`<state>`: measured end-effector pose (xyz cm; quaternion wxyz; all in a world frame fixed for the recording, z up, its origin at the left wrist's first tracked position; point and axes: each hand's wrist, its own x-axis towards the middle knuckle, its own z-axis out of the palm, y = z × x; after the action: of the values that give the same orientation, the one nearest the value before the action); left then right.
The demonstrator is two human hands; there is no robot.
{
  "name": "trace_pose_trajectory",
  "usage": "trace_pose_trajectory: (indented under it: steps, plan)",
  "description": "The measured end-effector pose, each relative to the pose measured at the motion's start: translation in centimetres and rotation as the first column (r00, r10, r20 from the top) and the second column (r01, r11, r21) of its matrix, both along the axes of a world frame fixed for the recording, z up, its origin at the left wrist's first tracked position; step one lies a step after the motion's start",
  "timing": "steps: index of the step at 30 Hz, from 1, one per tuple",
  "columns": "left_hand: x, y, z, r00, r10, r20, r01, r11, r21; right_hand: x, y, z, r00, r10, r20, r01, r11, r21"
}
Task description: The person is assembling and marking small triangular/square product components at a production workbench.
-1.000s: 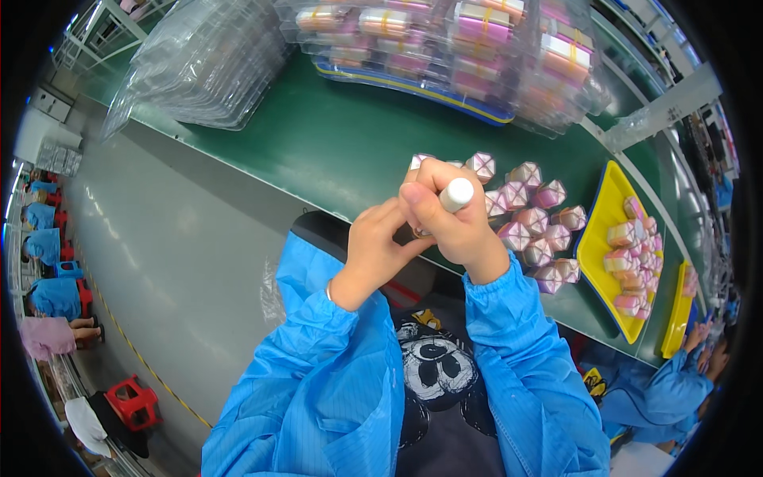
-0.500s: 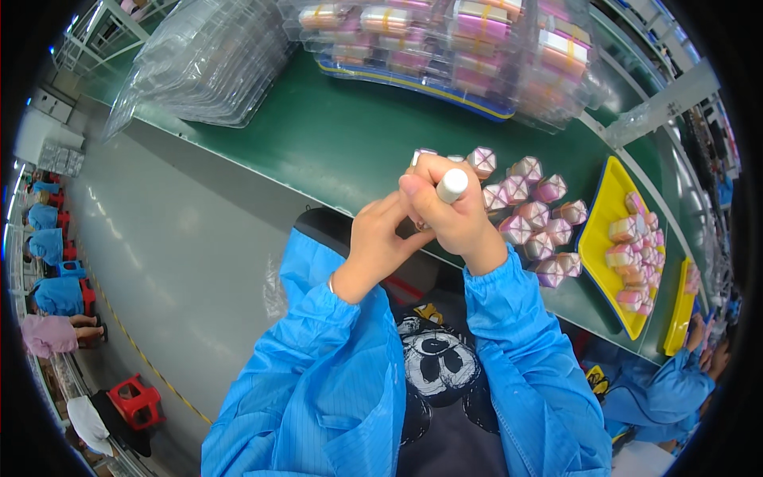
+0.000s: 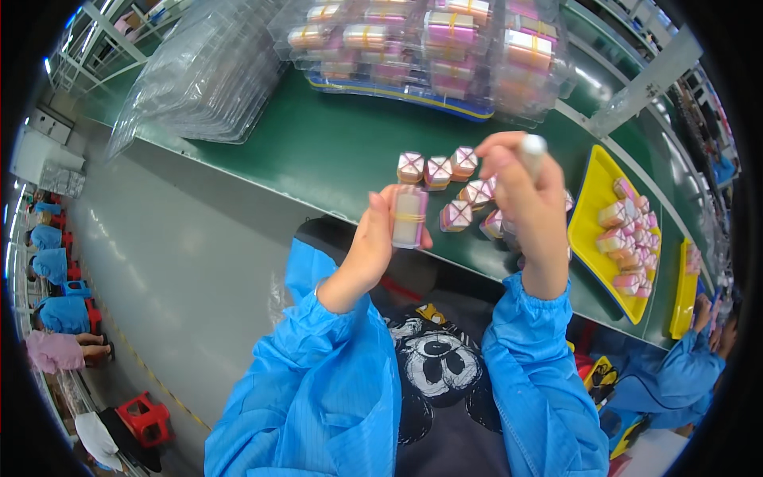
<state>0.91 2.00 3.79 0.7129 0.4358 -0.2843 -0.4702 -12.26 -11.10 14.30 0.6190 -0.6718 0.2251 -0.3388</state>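
Observation:
My left hand [image 3: 370, 248] holds up a small block-shaped bundle [image 3: 409, 216], whitish on its face with a pink edge and a yellow rubber band round its middle. The thumb is on one side and the fingers are behind it. To the right, my right hand [image 3: 526, 195] is closed round a white-capped pen-like stick [image 3: 531, 153], its cap end up and slightly blurred. My two hands are apart. Beneath and beside my right hand, several similar bundles [image 3: 438, 171] stand on end on the green table, showing crossed lines on their tops; my hand hides some.
A yellow tray [image 3: 586, 219] with more bundles lies to the right, beside a smaller yellow tray [image 3: 682, 306]. Clear plastic trays [image 3: 203, 79] are stacked at the far left of the green table [image 3: 334, 131]. Filled trays [image 3: 389, 48] stand at the back. A co-worker's blue sleeve [image 3: 675, 366] shows lower right.
My hands have come apart. The right moved right with the white-capped stick; the left now shows the banded bundle, hidden before. More standing bundles have come into sight.

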Motion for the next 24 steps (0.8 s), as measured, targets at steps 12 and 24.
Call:
trace_pose_trajectory:
  steps: [12,24]
  plan:
    - [1.3,-1.4,1.3,0.727,0.32,0.608,-0.234,0.947,-0.219,-3.1,-0.5,-2.0,0.966,0.255,0.05,-0.259,0.955,0.143]
    - [5.7,-6.9,-2.6,0.565,0.006,0.825,0.034,0.999,-0.03,-10.1,-2.4,-2.3,0.959,-0.006,0.282,0.015,0.999,-0.032]
